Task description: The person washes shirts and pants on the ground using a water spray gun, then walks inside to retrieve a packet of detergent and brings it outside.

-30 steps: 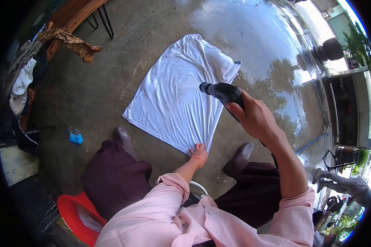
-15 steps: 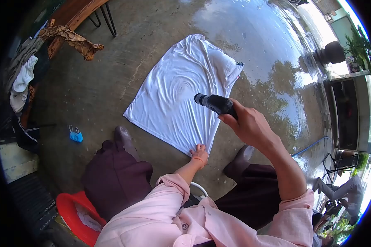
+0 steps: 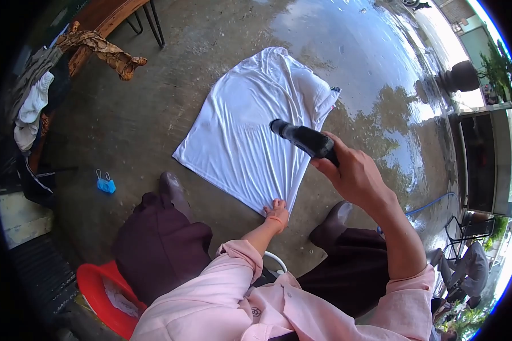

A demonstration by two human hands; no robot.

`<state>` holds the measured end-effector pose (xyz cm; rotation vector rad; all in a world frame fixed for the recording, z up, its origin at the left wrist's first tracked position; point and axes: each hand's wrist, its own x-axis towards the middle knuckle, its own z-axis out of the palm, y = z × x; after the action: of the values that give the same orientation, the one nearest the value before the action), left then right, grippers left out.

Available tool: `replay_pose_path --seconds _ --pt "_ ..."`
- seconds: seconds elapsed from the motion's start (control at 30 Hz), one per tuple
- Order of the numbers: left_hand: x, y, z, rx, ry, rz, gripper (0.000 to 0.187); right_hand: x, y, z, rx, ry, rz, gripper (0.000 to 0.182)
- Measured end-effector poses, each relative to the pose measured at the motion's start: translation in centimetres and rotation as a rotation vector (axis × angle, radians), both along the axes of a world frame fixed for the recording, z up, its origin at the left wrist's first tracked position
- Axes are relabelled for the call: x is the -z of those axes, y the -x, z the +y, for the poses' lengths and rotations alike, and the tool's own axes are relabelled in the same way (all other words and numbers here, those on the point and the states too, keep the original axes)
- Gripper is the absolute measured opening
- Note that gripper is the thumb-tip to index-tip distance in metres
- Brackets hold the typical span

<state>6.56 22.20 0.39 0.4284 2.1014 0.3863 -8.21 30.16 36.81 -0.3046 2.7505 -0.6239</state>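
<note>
The grip of the black, tube-nosed handheld tool (image 3: pixel 302 139) was concealed within my right hand (image 3: pixel 363 179). Whether my left hand (image 3: pixel 276 215) pinched or merely pressed the near corner of the thin white fabric cloth (image 3: pixel 233 136) could not be established. The cloth's bunched far-right part hid its own underside; the dark detail at its tip was too small to identify. My maroon cloth trouser leg (image 3: pixel 159 244) covered part of the red plastic container (image 3: pixel 90 288), whose pale contents were indistinct. The brown wooden table (image 3: pixel 105 20) was cut off at the top edge. The small dark emblem (image 3: pixel 256 312) on my pink buttoned shirt (image 3: pixel 210 295) was illegible.
</note>
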Motion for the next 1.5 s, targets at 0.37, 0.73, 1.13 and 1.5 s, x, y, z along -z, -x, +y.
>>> replay_pose_path --seconds 0.37,0.73,1.13,1.5 --pt "0.3 -0.3 0.1 -0.031 -0.002 0.047 0.039 0.0 -1.9 -0.9 -0.112 0.132 -0.050 0.040" --pt "9.5 -3.8 1.8 -0.212 -0.238 0.192 0.048 -1.0 -2.6 -2.5 -0.290 -0.091 -0.339 0.053" --pt "-0.3 0.0 0.1 -0.056 -0.008 0.023 0.038 -4.4 -1.0 -0.1 -0.074 -0.139 -0.234 0.046" --pt "0.4 0.0 0.2 -0.051 -0.004 0.011 0.034 -4.0 1.1 4.9 0.415 -0.156 -0.058 0.035"
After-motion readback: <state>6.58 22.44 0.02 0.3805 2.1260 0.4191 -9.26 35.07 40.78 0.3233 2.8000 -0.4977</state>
